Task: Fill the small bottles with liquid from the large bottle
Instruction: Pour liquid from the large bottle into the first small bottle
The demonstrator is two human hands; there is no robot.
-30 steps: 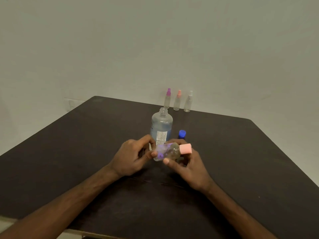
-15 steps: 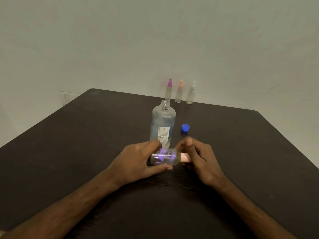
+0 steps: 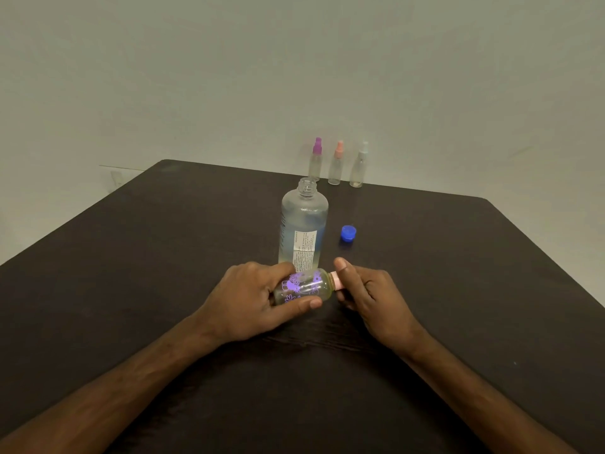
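A small clear bottle (image 3: 306, 286) with purple flower print lies sideways just above the table, its neck to the right. My left hand (image 3: 255, 299) grips its body, thumb underneath. My right hand (image 3: 366, 290) is curled round its pink cap (image 3: 337, 279), most of which is hidden by the fingers. Right behind them the large clear bottle (image 3: 303, 229) stands upright and uncapped, with liquid in it. Its blue cap (image 3: 348, 233) lies on the table to its right.
Three small spray bottles stand in a row at the far edge of the dark table (image 3: 131, 257): purple-topped (image 3: 315, 160), pink-topped (image 3: 336, 164) and white-topped (image 3: 359, 167). A pale wall rises behind the table.
The small bottle passed from my right hand's hold to my left hand's and came down toward the table. My right hand shifted onto the pink cap.
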